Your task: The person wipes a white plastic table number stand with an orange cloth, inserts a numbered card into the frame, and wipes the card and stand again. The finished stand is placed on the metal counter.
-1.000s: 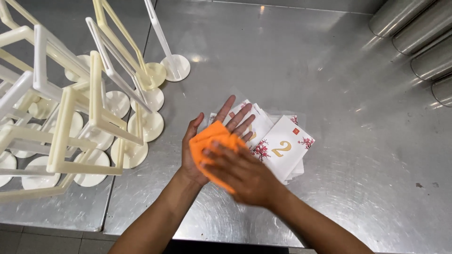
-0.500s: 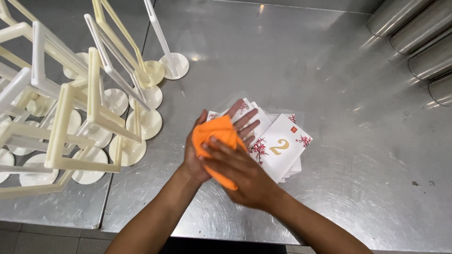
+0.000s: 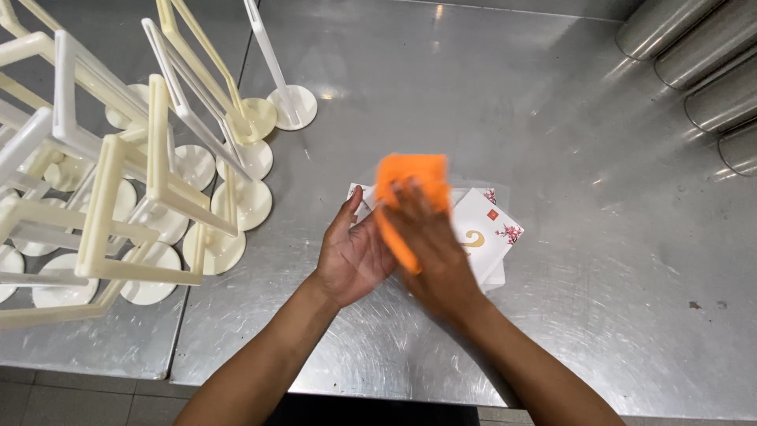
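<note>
While both forearms reached in from the near edge of the brushed stainless-steel desk (image 3: 552,118), the two hands met over a small stack of white printed cards with red blossom corners (image 3: 493,225). That stack served as the marker for everything else. At its near-left corner, the left hand (image 3: 356,256) lay palm up, its fingers (image 3: 347,217) spread wide and flat, gripping nothing, with only the cloth resting against them. Over the stack's left half, the right hand (image 3: 438,256) was blurred; its fingers (image 3: 410,197) pressed a folded bright orange cloth (image 3: 410,185) down against the left palm, but how tightly they curled around it could not be told. The orange cloth itself sat between the two hands, its upper edge jutting past the fingertips above the stack's far-left corner. A clear plastic sheet (image 3: 516,197) seemed to lie at the stack's far edge, though it was faint. Well to the left of the stack, a crowd of cream plastic sign-holder frames on round disc bases (image 3: 158,173) stood packed together, some leaning. Farther off, to the far right of the stack, several steel cylinders (image 3: 710,71) lay side by side at the desk's corner.
</note>
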